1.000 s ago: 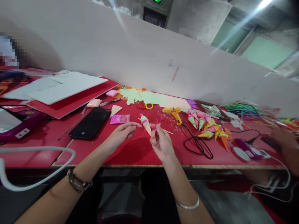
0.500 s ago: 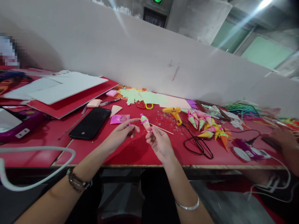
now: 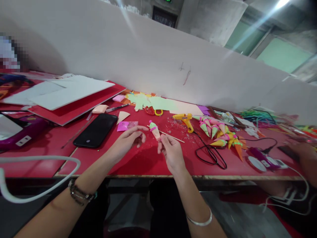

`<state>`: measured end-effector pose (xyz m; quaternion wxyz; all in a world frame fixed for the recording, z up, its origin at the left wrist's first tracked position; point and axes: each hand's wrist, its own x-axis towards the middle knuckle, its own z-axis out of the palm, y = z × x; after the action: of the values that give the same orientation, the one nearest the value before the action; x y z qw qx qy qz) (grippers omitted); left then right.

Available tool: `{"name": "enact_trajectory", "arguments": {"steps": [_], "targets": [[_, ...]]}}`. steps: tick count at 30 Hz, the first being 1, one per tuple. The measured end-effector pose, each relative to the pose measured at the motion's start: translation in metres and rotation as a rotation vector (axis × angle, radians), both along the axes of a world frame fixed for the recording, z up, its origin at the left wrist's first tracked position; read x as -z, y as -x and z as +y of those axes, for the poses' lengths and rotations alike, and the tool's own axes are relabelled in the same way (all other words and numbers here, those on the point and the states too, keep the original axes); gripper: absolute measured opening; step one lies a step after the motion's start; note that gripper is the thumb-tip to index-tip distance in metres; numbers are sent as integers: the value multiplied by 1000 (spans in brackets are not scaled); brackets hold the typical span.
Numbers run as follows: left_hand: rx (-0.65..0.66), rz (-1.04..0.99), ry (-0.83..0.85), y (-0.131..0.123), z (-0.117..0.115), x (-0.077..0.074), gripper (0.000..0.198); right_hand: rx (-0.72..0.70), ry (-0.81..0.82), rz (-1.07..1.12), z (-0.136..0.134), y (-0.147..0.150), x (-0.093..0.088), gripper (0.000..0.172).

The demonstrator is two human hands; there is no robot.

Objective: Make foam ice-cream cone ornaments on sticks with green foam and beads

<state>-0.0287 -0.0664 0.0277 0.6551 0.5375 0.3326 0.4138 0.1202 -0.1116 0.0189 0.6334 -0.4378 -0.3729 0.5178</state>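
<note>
Right hand [image 3: 172, 152]: grasping, thumb and fingertips pinched on the lower, pointed end of a small peach cone [image 3: 155, 132] near the centre of the frame. The cone was held clear of the palm, tilted with its green and pink topping toward the upper left. Judged reason: a pinch at the narrow end left the decorated end uncovered and avoided pressing on it.

Left hand [image 3: 123, 142]: released, fingers loosely bent, index finger stretched toward the topping. No object could be seen in it; whether the fingertip touched the cone could not be told. It was probably placed there to be within reach of the decorated end.

A thin stick [image 3: 172, 136] lay slantwise just behind the cone, likely set down there for easy pick-up. Left of centre, a pink packet [image 3: 127, 126] lay just beyond the left hand, near a phone [image 3: 96, 130].

Right of centre, a yellow glue gun [image 3: 183, 120] lay on its side, nozzle toward the left of the frame; its black cord [image 3: 210, 155] was looped to the right, seemingly out of the working spot. Beyond it, a pile of decorated cones [image 3: 221, 132] was grouped, apparently to keep them together.
</note>
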Motion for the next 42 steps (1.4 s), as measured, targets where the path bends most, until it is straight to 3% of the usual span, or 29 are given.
{"name": "enact_trajectory", "arguments": {"steps": [2, 10, 13, 16, 33, 38, 42], "targets": [[-37, -7, -12, 0, 1, 1, 18, 43, -25, 15, 0, 0, 0, 14], [-80, 29, 4, 1, 4, 4, 7, 21, -2, 56, 0, 0, -2, 17], [-102, 35, 0, 2, 4, 4, 9, 66, -53, 53, 1, -1, -1, 10], [-125, 31, 0, 2, 4, 4, 12, 43, -50, 72, 1, -1, -2, 14], [-73, -11, 23, 0, 3, 4, 15, 21, 7, 88, 3, 4, 2, 14], [-64, 12, 0, 1, 6, 7, 14, 95, -16, 8, 7, 1, 5, 14], [-82, 24, -3, 2, 8, 10, 14, 91, -61, -190, 18, -8, 10, 19]]}}
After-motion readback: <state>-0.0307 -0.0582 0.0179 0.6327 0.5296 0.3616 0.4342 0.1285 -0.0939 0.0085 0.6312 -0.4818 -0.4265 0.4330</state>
